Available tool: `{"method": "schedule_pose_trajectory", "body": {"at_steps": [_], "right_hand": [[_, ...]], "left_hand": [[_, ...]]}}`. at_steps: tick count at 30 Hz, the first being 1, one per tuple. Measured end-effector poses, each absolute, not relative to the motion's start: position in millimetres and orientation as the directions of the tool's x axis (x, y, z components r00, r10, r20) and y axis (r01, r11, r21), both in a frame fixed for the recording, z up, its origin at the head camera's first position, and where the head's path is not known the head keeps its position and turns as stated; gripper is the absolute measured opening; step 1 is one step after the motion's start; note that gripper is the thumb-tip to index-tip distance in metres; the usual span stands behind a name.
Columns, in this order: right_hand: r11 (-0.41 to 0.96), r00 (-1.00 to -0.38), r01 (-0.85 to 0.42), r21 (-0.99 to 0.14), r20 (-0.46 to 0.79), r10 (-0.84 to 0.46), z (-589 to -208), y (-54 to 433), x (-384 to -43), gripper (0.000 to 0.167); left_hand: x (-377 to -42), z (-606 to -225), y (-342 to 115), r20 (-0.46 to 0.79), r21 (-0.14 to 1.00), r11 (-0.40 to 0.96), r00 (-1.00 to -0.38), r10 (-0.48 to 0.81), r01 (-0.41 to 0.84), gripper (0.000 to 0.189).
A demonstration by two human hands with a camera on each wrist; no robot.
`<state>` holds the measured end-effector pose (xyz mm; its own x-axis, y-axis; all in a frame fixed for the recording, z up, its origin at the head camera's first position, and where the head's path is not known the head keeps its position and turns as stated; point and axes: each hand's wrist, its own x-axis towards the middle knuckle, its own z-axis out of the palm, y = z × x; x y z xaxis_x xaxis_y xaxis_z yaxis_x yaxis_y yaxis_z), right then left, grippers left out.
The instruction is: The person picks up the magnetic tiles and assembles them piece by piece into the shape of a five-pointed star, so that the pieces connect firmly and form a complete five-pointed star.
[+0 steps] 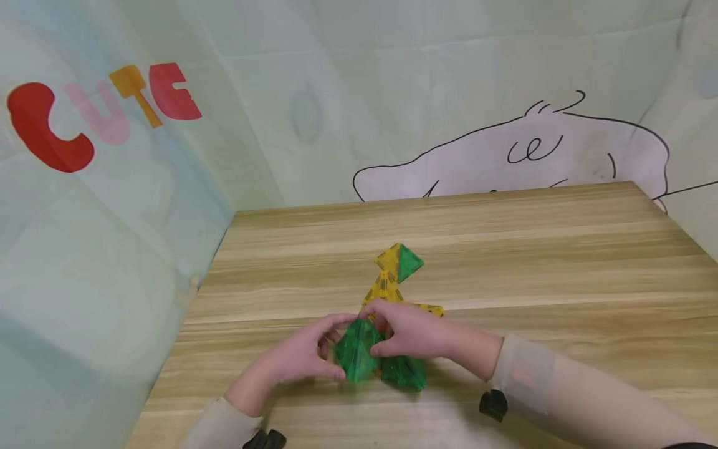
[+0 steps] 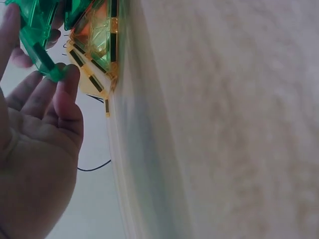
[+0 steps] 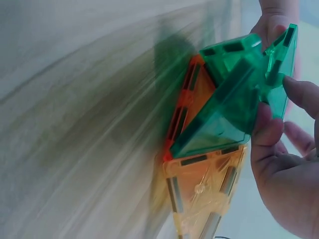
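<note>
Translucent green magnetic tiles [image 1: 354, 350], joined at an angle, are held up between both hands. My left hand [image 1: 300, 357] pinches their lower left corner, thumb and fingertips at the edge in the left wrist view. From the other side my right hand [image 1: 417, 330] grips the same green tiles by thumb and fingers. Beside them more green tiles [image 1: 405, 373] lean together above an orange tile [image 3: 198, 92], seen in the right wrist view. A yellow tile [image 3: 202, 186] adjoins the orange one. My right hand partly hides the yellow tiles [image 1: 384, 287] behind it.
Further back on the wooden table [image 1: 303, 255] lie a small yellow tile [image 1: 387, 260] and a green triangle tile [image 1: 411, 263], edge to edge. Another yellow tile [image 1: 432, 309] pokes out past the right hand. A printed cloth backdrop [image 1: 314, 93] stands behind the table.
</note>
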<state>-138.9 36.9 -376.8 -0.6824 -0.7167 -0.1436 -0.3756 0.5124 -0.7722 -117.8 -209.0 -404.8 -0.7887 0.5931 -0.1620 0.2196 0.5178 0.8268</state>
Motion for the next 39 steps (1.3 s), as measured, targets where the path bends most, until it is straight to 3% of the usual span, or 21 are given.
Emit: {"method": "schedule_pose_trajectory", "body": {"at_steps": [5, 18, 24, 39], "right_hand": [[0.491, -0.671, -0.314, -0.812, -0.176, -0.72, -374.8, 36.2, -136.9, 0.06], [0.418, -0.699, -0.214, -0.883, -0.16, -0.697, -379.5, 36.3, -137.3, 0.047], [0.395, -0.711, -0.161, -0.904, -0.172, -0.682, -380.9, 35.9, -137.6, 0.039], [0.483, -0.731, -0.26, -0.836, -0.157, -0.664, -384.4, 37.4, -139.9, 0.012]], "left_hand": [[-114.8, -403.8, -209.5, -0.177, 0.861, 0.479, -0.779, 0.602, 0.175, 0.084], [-111.6, -402.7, -210.8, -0.056, 0.899, 0.345, -0.709, 0.703, 0.271, 0.086], [-110.7, -403.0, -210.2, -0.075, 0.901, 0.353, -0.712, 0.698, 0.252, 0.085], [-111.3, -406.6, -212.0, -0.18, 0.876, 0.435, -0.698, 0.693, 0.206, 0.075]]}}
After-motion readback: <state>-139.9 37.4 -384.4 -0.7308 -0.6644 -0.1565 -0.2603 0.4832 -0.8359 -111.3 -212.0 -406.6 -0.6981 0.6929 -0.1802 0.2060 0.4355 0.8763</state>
